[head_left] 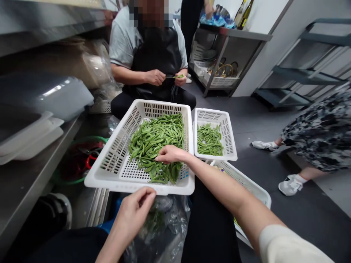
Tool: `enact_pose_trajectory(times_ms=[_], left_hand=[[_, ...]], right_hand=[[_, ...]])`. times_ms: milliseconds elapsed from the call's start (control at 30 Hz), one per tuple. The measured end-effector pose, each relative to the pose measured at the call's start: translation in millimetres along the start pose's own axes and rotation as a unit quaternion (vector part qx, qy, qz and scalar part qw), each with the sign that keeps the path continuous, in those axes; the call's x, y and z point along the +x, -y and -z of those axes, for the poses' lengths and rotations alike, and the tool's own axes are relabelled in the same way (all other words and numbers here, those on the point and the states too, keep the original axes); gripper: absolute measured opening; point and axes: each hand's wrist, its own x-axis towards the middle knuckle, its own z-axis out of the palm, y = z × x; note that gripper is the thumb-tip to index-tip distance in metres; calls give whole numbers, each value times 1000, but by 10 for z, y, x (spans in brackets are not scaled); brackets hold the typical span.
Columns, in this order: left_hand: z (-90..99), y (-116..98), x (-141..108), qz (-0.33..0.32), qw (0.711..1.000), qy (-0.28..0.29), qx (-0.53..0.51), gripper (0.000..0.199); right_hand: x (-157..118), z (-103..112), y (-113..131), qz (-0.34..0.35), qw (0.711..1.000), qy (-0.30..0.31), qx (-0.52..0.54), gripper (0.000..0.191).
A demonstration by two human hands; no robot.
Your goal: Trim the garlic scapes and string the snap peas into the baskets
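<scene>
Our right hand is pinched narrow on pods (can't tell if gripping). Our left hand is half-open by the basket.

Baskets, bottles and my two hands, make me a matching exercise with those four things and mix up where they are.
Things
1. Left hand
2. Small basket
3. Bottles
4. Right hand

Places
A. on the metal table at the back
B. among the pods
C. at the near rim of the large basket
D. beside the large basket, to its right

Pairs: 1-C, 2-D, 3-A, 4-B
</scene>
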Motion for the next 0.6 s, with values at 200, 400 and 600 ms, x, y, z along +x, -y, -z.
enact_pose_trajectory(times_ms=[200, 400, 600], left_hand=[[-85, -217, 338, -73, 991, -107, 40, 27], [-139, -278, 414, -128, 977, -138, 101, 24], [-154, -157, 517, -216, 956, -158, 116, 25]], right_hand=[[-283, -74, -13, -58, 895, -25, 442, 32], [-300, -130, -20, -55, 872, -8, 486, 28], [-303, -246, 47, 11, 882, -25, 470, 18]])
